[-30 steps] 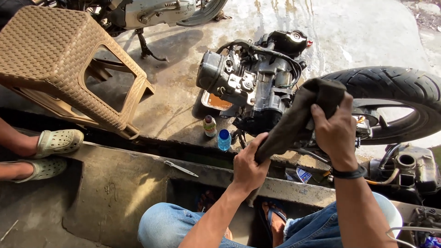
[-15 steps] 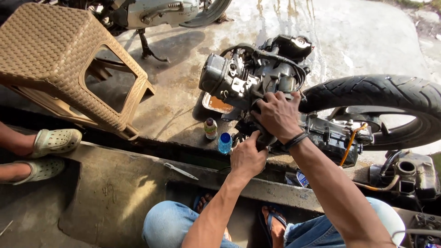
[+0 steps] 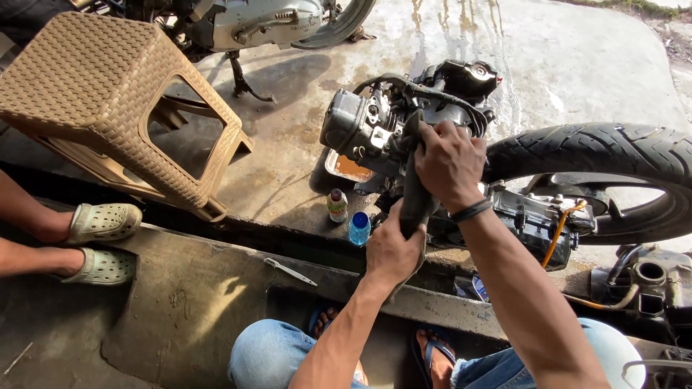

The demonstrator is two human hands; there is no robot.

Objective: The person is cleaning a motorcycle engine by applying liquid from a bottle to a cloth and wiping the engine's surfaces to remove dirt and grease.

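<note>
Gripping dark rag (image 3: 416,194) against engine (image 3: 375,130) | both hands' fingers closed on it | tyre (image 3: 598,148) just right

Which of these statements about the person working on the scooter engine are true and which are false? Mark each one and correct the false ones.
1. Both hands grip a dark rubber part against the engine. True: the left hand holds the dark rubber part low down and the right hand holds it higher up, at the engine.
2. The woven plastic stool stands upright on its legs. False: the stool is tipped over on its side.
3. A bottle with a blue cap stands on the ground below the engine. True: the bottle is there.
4. The right wrist is bare. False: it wears a dark band.
5. The tyre lies left of the engine. False: the tyre is to its right.
</note>
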